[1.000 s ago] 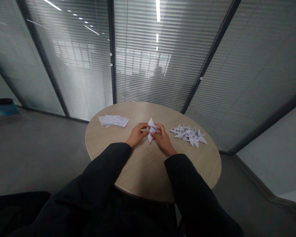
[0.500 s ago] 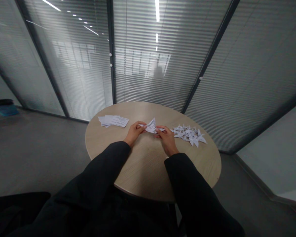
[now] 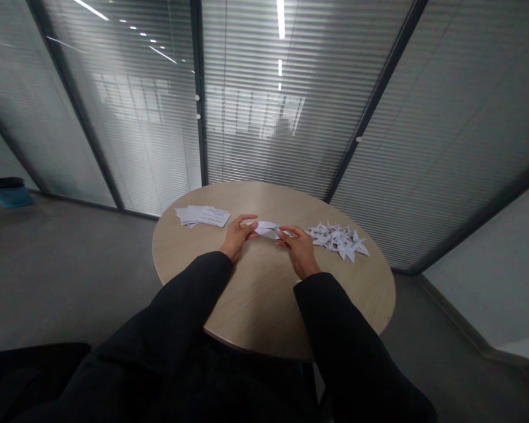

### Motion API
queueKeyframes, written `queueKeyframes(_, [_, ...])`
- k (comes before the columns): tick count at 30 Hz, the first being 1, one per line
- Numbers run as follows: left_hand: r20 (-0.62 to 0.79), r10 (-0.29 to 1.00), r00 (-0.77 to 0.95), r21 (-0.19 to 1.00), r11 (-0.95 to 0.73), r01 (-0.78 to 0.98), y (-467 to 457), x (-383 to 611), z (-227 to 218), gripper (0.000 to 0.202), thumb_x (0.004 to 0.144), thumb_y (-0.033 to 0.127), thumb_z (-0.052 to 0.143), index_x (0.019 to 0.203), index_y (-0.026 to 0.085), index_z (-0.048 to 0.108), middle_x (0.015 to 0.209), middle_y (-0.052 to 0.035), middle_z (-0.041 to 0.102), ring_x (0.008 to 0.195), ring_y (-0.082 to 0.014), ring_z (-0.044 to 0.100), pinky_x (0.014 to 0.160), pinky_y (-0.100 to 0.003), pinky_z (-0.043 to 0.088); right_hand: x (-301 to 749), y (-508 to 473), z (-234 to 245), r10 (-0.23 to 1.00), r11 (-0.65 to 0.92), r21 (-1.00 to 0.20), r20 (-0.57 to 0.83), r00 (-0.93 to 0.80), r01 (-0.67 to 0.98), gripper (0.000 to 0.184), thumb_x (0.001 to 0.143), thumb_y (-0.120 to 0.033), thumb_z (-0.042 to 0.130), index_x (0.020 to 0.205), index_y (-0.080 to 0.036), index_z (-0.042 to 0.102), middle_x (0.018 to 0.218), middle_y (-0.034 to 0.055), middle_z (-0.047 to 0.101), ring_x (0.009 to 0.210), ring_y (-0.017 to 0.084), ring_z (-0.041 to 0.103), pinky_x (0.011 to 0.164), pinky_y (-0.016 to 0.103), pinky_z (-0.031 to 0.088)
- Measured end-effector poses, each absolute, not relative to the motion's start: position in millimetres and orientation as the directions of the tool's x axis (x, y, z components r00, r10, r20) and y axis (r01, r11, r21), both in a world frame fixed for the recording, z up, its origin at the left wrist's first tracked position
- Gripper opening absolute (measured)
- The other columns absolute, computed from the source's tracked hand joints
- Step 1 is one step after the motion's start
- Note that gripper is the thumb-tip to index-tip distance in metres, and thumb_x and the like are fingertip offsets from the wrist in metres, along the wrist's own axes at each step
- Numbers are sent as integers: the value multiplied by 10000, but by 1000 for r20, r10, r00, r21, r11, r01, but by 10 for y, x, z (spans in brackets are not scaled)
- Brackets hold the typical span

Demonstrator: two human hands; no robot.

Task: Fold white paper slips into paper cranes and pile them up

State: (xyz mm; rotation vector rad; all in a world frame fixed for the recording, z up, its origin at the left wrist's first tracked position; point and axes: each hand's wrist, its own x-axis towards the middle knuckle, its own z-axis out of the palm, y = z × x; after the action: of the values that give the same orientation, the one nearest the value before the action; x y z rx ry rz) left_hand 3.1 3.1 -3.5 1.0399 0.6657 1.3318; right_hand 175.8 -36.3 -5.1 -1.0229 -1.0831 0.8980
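The folded paper (image 3: pixel 267 230) is held just above the middle of the tabletop (image 3: pixel 264 299), pinched at each end by the half-open left hand (image 3: pixel 237 238) and right hand (image 3: pixel 300 251), and it could be torn if pulled too hard.

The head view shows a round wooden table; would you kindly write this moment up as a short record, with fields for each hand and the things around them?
left hand: holds one end of the folded white paper
right hand: holds the other end of the folded white paper
left of the hands: printed paper sheets, in a loose stack
right of the hands: small folded paper cranes, in a pile
surface: round light wood table
behind the table: glass partition with blinds
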Motion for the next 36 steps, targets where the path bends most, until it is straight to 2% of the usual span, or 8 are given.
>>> queueKeyframes(5, [141, 987, 80, 869, -84, -488, 13, 47, -47, 513, 651, 252, 809, 1097, 144, 580, 688, -2, 681, 641, -126, 653, 692, -284, 543, 1758, -389, -37, 959, 241, -964, 219, 179, -113, 573, 588, -316, 817, 1107, -208, 599, 796, 3, 699, 718, 168, 679, 710, 333, 590])
queueKeyframes(9, [96, 986, 133, 857, -14, -515, -25, 81, -61, 541, 612, 255, 831, 1086, 137, 598, 775, -28, 700, 695, -127, 654, 705, -271, 531, 1755, -377, -71, 982, 164, -976, 147, 118, -144, 391, 572, -276, 815, 912, -166, 656, 849, 39, 713, 748, 171, 682, 721, 312, 589])
queueKeyframes(12, [121, 974, 192, 868, -9, -497, -49, 98, -58, 497, 576, 302, 848, 990, 112, 650, 847, -65, 713, 757, -146, 655, 754, -283, 522, 1736, -369, -93, 989, 138, -976, 127, 78, -166, 312, 580, -259, 813, 836, -162, 663, 835, 38, 718, 766, 178, 687, 730, 314, 594])
queueKeyframes(16, [160, 966, 202, 897, -57, -439, -50, 84, -50, 437, 555, 398, 843, 836, 102, 688, 839, -82, 715, 767, -173, 647, 791, -324, 514, 1714, -380, -98, 995, 95, -984, 95, 8, -154, 254, 654, -310, 791, 819, -148, 685, 809, 51, 718, 725, 185, 702, 728, 329, 599])
queueKeyframes(23, [176, 957, 232, 912, -69, -405, -38, 62, -52, 413, 572, 384, 834, 856, 105, 723, 817, -82, 719, 748, -171, 640, 809, -328, 501, 1713, -392, -99, 993, 45, -995, 54, -108, -90, 247, 681, -326, 792, 771, -113, 705, 750, 78, 715, 695, 192, 712, 631, 273, 582])
queueKeyframes(31, [168, 966, 198, 927, -87, -364, -34, 63, -53, 386, 592, 374, 820, 856, 106, 728, 804, -87, 713, 721, -167, 629, 734, -306, 497, 1698, -424, -76, 982, -5, -998, 7, -186, -62, 197, 677, -278, 799, 758, -123, 708, 761, 97, 741, 707, 196, 711, 563, 245, 564])
queueKeyframes(36, [182, 965, 186, 924, -104, -367, -27, 66, -68, 390, 586, 410, 819, 803, 100, 724, 773, -81, 705, 672, -146, 612, 689, -281, 490, 1687, -436, -73, 981, -39, -998, -28, -192, -53, 149, 712, -251, 777, 756, -124, 711, 765, 107, 745, 718, 191, 713, 597, 256, 577])
